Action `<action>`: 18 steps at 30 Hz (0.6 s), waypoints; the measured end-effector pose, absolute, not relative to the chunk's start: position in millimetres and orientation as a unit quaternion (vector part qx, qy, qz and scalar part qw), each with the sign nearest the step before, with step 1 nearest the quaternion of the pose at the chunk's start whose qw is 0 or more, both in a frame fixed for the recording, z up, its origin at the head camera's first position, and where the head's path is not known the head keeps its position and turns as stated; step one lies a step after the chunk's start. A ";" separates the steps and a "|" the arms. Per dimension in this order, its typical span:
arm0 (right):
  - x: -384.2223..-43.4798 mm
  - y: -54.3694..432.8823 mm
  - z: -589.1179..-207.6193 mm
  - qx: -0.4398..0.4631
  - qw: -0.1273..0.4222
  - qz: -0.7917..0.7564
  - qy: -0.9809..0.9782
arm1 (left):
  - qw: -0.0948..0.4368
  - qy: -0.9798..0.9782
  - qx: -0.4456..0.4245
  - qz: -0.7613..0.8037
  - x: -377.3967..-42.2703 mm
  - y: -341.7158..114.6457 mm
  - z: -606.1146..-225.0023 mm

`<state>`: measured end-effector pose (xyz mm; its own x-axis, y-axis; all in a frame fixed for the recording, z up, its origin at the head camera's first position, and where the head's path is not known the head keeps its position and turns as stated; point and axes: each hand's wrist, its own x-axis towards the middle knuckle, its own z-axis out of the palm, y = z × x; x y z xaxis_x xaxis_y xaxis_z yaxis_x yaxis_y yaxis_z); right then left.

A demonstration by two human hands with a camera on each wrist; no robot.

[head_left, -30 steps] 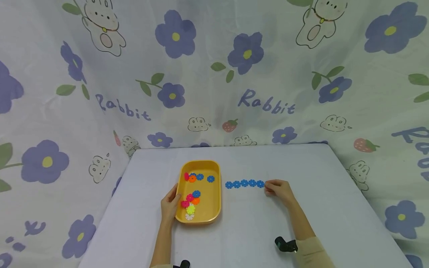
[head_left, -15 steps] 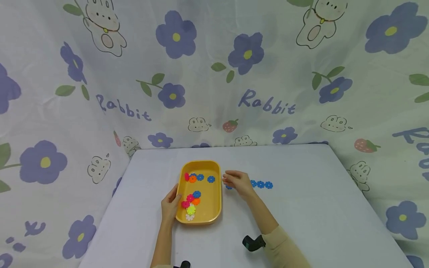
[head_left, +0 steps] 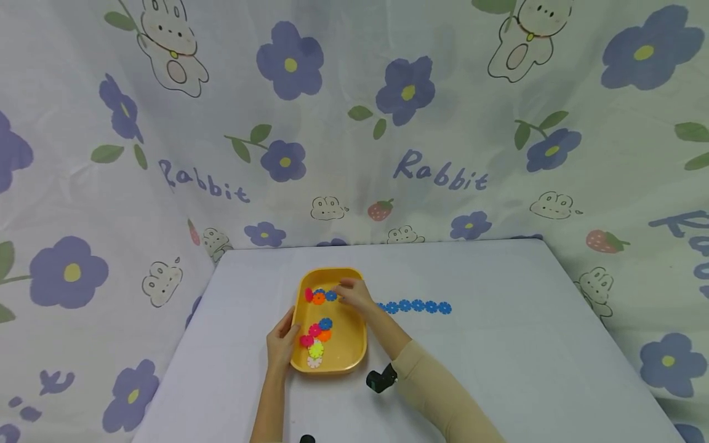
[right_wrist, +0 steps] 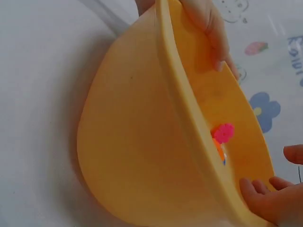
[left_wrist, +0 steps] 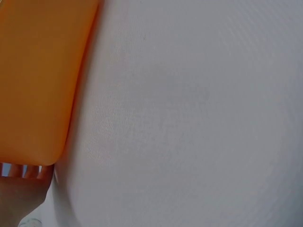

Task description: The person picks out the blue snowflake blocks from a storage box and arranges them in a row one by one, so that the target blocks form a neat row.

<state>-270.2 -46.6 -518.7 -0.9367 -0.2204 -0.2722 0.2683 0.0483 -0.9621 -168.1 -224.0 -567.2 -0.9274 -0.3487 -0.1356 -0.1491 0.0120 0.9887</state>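
Note:
A yellow tray (head_left: 332, 360) sits on the white table. My left hand (head_left: 280, 346) grips its left side, the thumb over the rim; in the left wrist view the fingers (left_wrist: 28, 172) show at the tray's edge. Reaching over the right rim, my right hand (head_left: 356, 295) has its fingers inside the tray, thumb spread from the fingers in the right wrist view. Flower-shaped plastic discs lie in the tray, among them a blue disc (head_left: 330, 296), an orange disc (head_left: 319, 299), a pink disc (right_wrist: 224, 133) and a yellow disc (head_left: 316, 350). The right hand covers part of the tray floor.
Right of the tray, several blue discs (head_left: 418, 306) lie in a straight row on the table (head_left: 498, 357); the right forearm passes close to its left end. A patterned cloth (head_left: 343, 123) hangs behind the table and along its sides.
My right hand has let go of the blue disc at the row's right end and moved left across the row into the tray. The left hand stays on the tray.

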 end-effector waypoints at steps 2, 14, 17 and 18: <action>-273.2 -52.9 -520.8 0.030 0.174 -0.674 0.717 | 0.076 -0.707 0.174 -0.682 -168.3 -223.8 -567.0; -281.8 -69.8 -537.0 0.063 0.188 -0.665 0.720 | 0.087 -0.704 0.164 -0.685 -168.7 -223.0 -567.6; -280.8 -73.3 -538.1 0.039 0.211 -0.682 0.700 | 0.085 -0.706 0.165 -0.684 -168.6 -223.7 -566.5; -279.7 -75.3 -539.4 0.028 0.216 -0.682 0.698 | 0.083 -0.706 0.165 -0.684 -168.6 -224.0 -566.2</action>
